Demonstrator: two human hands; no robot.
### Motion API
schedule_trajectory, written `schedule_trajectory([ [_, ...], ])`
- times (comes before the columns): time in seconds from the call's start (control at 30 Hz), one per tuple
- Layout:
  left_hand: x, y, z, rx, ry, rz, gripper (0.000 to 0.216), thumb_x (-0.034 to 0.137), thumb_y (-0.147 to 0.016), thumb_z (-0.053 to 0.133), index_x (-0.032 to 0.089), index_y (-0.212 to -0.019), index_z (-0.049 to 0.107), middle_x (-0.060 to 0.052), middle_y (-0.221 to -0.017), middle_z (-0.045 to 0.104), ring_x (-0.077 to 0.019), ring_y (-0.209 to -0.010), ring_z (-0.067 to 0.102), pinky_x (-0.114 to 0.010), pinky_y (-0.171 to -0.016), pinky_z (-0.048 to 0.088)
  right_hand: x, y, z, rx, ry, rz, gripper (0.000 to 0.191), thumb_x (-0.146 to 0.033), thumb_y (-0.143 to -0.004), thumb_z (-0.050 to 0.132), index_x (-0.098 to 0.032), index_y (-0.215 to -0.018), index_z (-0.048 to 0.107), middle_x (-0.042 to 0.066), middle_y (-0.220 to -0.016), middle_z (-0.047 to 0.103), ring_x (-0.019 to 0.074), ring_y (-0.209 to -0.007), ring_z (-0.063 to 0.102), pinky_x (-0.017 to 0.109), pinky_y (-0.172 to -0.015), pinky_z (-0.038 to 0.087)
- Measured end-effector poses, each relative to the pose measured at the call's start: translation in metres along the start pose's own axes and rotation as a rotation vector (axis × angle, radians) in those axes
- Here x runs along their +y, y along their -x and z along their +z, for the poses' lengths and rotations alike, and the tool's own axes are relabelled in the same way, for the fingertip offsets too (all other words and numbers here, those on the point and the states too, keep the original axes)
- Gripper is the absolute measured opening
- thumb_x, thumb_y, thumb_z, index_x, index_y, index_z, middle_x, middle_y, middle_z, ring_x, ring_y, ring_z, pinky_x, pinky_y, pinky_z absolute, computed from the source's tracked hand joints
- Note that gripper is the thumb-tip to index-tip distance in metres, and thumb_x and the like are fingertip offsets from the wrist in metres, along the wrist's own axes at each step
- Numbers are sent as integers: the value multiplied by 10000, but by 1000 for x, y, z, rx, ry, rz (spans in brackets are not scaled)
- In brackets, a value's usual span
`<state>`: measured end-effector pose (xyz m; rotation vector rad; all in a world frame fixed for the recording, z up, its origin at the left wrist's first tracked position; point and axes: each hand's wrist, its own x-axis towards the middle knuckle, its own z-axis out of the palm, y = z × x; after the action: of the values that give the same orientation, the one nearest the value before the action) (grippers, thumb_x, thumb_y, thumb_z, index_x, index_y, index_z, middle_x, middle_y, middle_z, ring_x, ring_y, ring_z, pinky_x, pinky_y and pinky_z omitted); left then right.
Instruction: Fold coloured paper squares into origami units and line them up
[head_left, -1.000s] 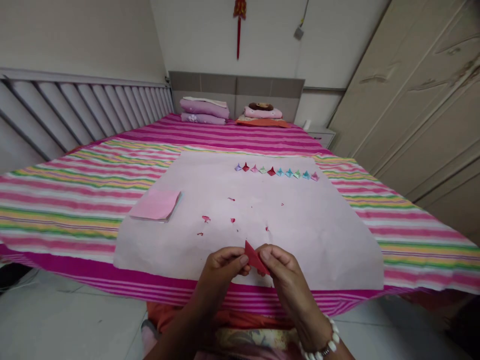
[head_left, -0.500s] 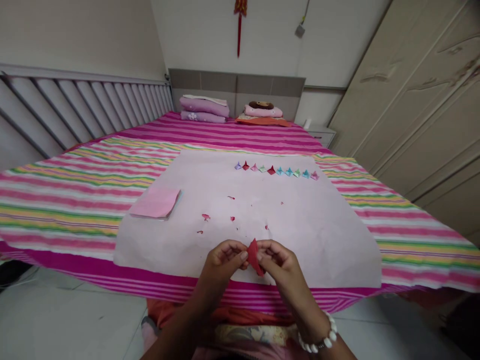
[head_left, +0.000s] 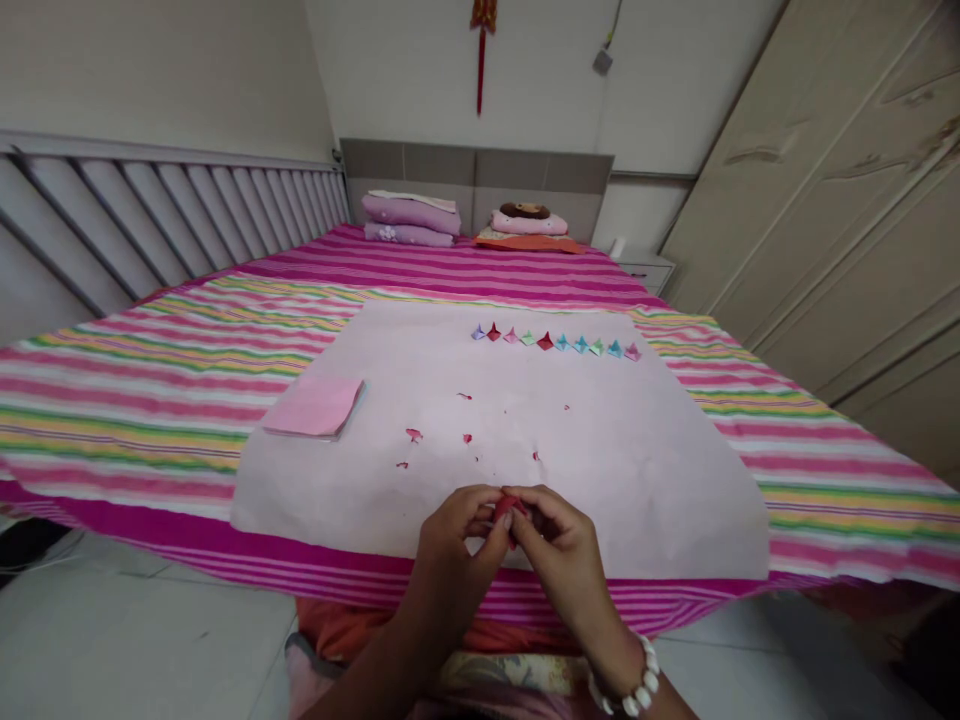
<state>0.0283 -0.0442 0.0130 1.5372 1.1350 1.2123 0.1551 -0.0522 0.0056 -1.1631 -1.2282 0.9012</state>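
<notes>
Between my two hands is a small folded piece of red paper, mostly covered by my fingers. My left hand pinches it from the left, and my right hand, with a white bead bracelet at the wrist, grips it from the right. Both thumbs press on its near face. The hands are just above the front part of a large white sheet. Several torn red paper scraps lie on the sheet beyond my hands.
A row of several small folded paper pieces in mixed colours stands at the sheet's far side. On the left lies a stack of pink paper. Striped bedding surrounds the sheet, with folded quilts near the headboard.
My hands have drawn closer together around the red paper. It stood up as a tall folded shape before; now it looks more compact and is largely hidden by my fingers.
</notes>
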Motion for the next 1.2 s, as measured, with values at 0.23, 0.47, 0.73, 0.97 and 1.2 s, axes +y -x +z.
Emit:
schedule_trajectory([
  [0.23,-2,-3,2,107,3,37,271,61,-691,591,204,-900,688,-39,-907,702,-163,-734,675,-238,-632,552,-2,3,5,84,-185,79,165,-181,-695,688,-212,-857,700,19,-718,686,167,-623,602,283,-576,494],
  [0.47,1,-5,-2,44,228,19,189,102,-740,593,213,-825,720,-57,-1032,664,-196,-944,647,-281,-767,555,-4,4,0,43,-185,-51,128,-144,-772,627,-232,-791,719,30,-823,666,172,-724,594,292,-656,477],
  [0.73,-2,-6,-6,-61,500,-203,136,216,-692,710,170,-817,732,-96,-1152,643,-248,-1018,640,-337,-844,536,-6,4,-3,29,-167,-45,133,-148,-807,594,-225,-758,692,37,-856,653,189,-802,593,307,-731,462],
  [0.97,-4,-9,-10,-32,472,-357,450,235,-645,781,169,-1064,630,-83,-1057,695,-171,-795,689,-312,-769,538,-7,3,-4,-58,-141,-83,187,-160,-835,556,-211,-699,674,41,-853,625,187,-812,587,298,-734,454],
  [1.2,-3,-11,-8,-131,522,-395,333,224,-648,767,145,-960,682,-35,-716,734,-172,-709,682,-293,-737,517,-1,6,-1,-90,-213,38,114,-248,-850,575,-226,-921,663,13,-790,609,162,-738,554,286,-691,457],
])
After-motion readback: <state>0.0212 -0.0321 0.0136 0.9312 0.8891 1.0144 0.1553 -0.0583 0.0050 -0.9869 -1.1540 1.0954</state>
